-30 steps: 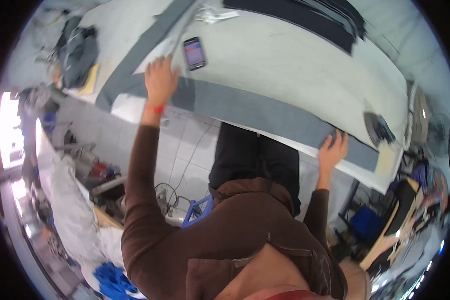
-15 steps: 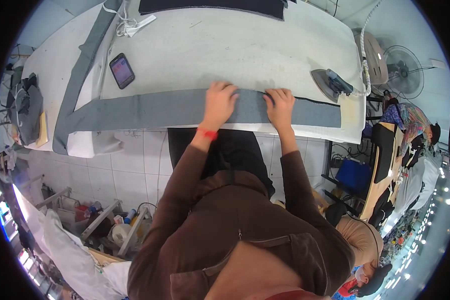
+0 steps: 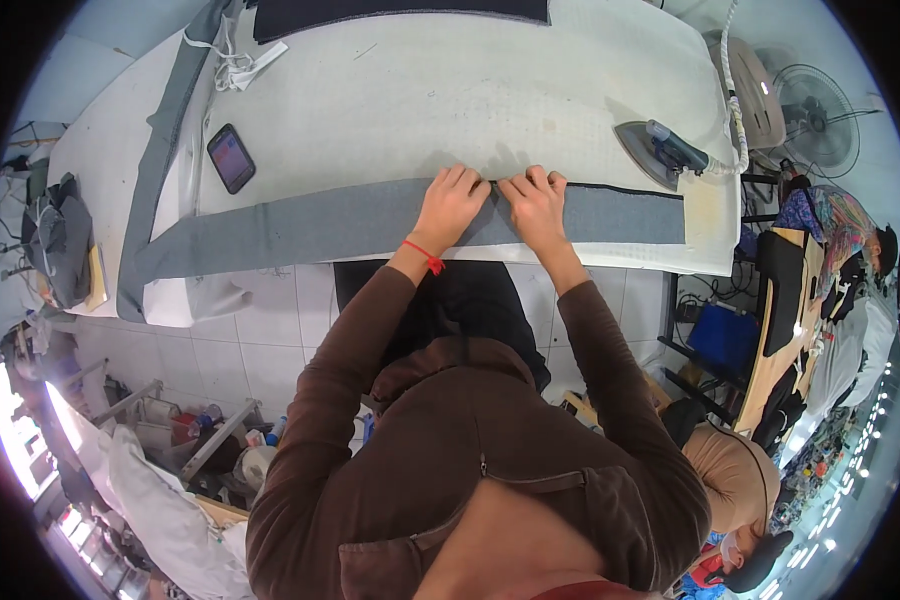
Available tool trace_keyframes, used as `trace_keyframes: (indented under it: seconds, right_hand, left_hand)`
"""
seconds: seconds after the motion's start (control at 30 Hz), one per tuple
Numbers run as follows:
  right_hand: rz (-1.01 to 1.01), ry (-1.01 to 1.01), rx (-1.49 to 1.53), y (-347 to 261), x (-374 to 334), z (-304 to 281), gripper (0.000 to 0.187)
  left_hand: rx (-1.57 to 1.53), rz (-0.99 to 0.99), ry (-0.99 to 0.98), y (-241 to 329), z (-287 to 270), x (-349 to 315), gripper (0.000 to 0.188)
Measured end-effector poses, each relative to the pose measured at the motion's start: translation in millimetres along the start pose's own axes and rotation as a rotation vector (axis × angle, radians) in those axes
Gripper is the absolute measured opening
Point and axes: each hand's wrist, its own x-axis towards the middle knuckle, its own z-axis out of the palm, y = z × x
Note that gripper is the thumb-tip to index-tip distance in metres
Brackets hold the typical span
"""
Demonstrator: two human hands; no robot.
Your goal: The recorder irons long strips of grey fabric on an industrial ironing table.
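A long grey fabric strip [image 3: 300,230] lies along the near edge of the white-covered table. From my hands to its right end, a narrow black border shows on the far edge. My left hand [image 3: 452,208], with a red string at the wrist, pinches that far edge near the middle. Close beside it, my right hand [image 3: 536,210] grips the same edge with curled fingers, the thumb toward the left hand. To the right of both hands, an iron [image 3: 662,152] rests on the table with its cord running up.
A phone [image 3: 231,158] and white tape [image 3: 250,65] lie at the left. Dark fabric [image 3: 400,15] is stacked at the far side. A fan [image 3: 815,118] stands right, beyond the table. Two other people [image 3: 735,470] are at the right.
My right hand has shifted left along the strip, closing the gap to my left hand. My left hand has moved slightly right, and its fingers now pinch the far edge.
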Motion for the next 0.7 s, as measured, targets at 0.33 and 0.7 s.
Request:
trace_keyframes:
  seconds: [0.33,0.7]
  right_hand:
    - [0.293,-0.158,-0.159,-72.4,-30.4,-8.3,0.053]
    - [0.483,-0.054,0.271,-50.2,-23.8,-15.5,0.035]
  left_hand:
    - [0.084,-0.174,-0.016,49.3,-0.2,-12.7,0.053]
    - [0.102,-0.178,-0.002,55.8,10.1,-7.7,0.048]
